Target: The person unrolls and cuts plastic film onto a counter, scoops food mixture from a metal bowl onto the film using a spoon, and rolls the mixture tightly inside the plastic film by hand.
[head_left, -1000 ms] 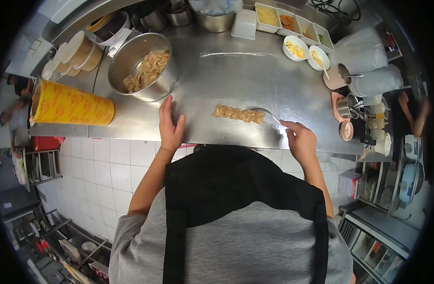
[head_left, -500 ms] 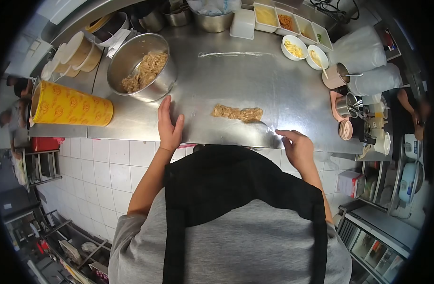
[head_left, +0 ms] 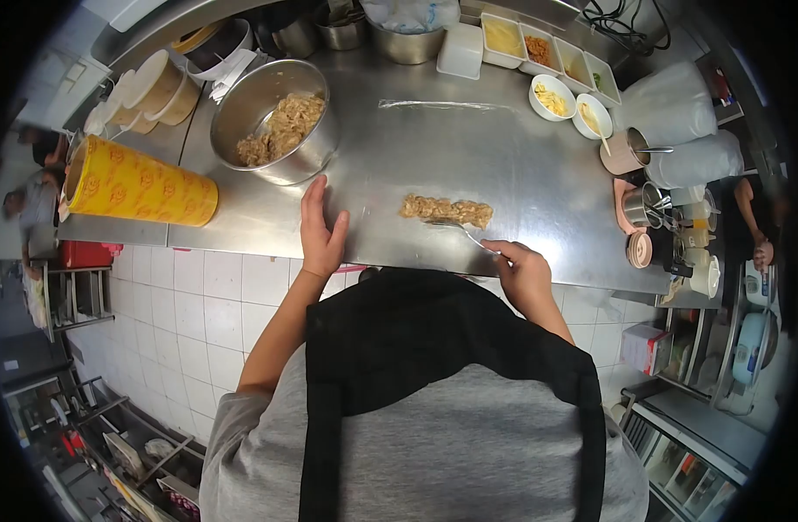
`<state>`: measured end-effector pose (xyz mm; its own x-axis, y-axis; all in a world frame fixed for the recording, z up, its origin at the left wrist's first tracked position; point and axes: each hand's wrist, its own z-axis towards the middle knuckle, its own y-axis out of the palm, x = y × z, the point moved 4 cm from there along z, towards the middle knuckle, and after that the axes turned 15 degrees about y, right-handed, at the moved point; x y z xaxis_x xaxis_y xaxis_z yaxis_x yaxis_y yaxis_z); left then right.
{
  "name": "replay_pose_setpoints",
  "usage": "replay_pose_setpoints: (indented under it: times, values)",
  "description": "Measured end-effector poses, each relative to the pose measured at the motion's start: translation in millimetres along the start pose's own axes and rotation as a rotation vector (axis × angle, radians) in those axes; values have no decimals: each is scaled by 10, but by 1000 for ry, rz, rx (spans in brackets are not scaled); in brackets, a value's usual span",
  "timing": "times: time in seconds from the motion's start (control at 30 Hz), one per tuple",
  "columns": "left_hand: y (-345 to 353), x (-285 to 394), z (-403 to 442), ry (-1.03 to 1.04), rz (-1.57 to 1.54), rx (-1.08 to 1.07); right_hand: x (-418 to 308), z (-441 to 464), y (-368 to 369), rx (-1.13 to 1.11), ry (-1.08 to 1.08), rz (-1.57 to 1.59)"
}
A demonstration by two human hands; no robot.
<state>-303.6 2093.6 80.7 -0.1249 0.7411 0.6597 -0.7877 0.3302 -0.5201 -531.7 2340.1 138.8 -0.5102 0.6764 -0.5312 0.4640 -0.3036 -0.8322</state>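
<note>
On the steel counter [head_left: 373,157] lies a strip of brown, chunky meat filling [head_left: 468,211], on what looks like clear plastic film [head_left: 447,105] with a shiny far edge. My right hand [head_left: 522,265] is closed around the handle of a metal spoon [head_left: 471,235]. The spoon's head touches the near side of the strip, left of its middle. To the left, my left hand [head_left: 323,233] is at the counter's front edge, fingers straight and thumb apart, holding nothing. Just beyond it stands a deep steel pot [head_left: 299,161] with more of the filling [head_left: 286,129].
A yellow patterned cylinder [head_left: 146,184] and lidded tubs [head_left: 151,83] stand at the left. White bowls [head_left: 552,97], trays of ingredients [head_left: 538,54] and a utensil pot [head_left: 640,204] line the right. Another person's hand [head_left: 763,254] shows at the far right.
My right hand has moved left with the spoon, whose head now lies along the strip's near side. My left hand stays at the counter edge. The whole view has shifted slightly.
</note>
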Motion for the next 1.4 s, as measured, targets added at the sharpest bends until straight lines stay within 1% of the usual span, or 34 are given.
replay_pose_setpoints:
  times: [0.07, 0.17, 0.27, 0.4, 0.5, 0.53, 0.63, 0.67, 0.73, 0.8, 0.87, 0.93, 1.0, 1.03, 1.07, 1.17, 1.2, 1.27, 1.3, 1.33, 1.37, 1.4]
  values:
    - [4, 4, 1, 3, -9, 0, -42, 11, 57, 30, -42, 12]
    - [-5, -14, -12, -2, -22, 12, -121, 16, 31, 53, 23, -27]
    - [0, -21, -12, -1, -28, 12, -134, -12, 18, 27, -58, -26]
    - [-11, -9, -13, -15, -39, 15, 70, 9, -217, 7, 38, -118]
    - [-9, -23, -14, 0, -39, 12, 129, 72, -324, 28, 83, -123]
    - [5, -28, -13, 1, -51, 8, 116, 91, -324, -12, 64, -131]
    - [-38, -43, -16, -3, -59, 18, -27, 210, -352, -222, 114, 150]
    - [-36, -48, -17, -5, -58, 23, -181, 270, -399, -229, 35, 252]
    - [-39, -44, -12, 6, -74, 27, -773, 391, -552, -133, -180, 186]
    - [-50, -38, -21, 19, -85, 31, -1415, 508, -567, 8, -359, 123]
    - [-61, -49, -23, 29, -93, 31, -1938, 726, -310, 203, -678, 151]
    - [-57, -60, -30, 34, -105, 43, -2448, 959, 40, 161, -705, -18]
    - [-51, -74, -51, 34, -118, 31, -2853, 1122, 467, 104, -722, -311]
    - [-71, -60, -40, 39, -128, 39, -3042, 1093, 594, -7, -639, -484]
    - [-96, -28, -20, 40, -141, 46, -3138, 1091, 727, -78, -639, -548]
    - [-151, 50, -133, 40, -106, 12, -3218, 1144, 739, 89, -753, -568]
    - [-198, 67, -187, 43, -79, -8, -3162, 1100, 608, 203, -802, -546]
    - [-302, 93, -432, -149, -155, -176, -2859, 1012, 279, 345, -893, -310]
    - [-347, 106, -573, -243, -194, -262, -2610, 953, 78, 247, -868, -134]
    - [-353, 31, -770, -404, -262, -281, -2311, 846, -148, 148, -835, 43]
    - [-316, -82, -1015, -568, -327, -300, -1989, 693, -366, 76, -771, 129]
    - [-273, -131, -1195, -733, -390, -319, -1588, 581, -462, -79, -540, 207]
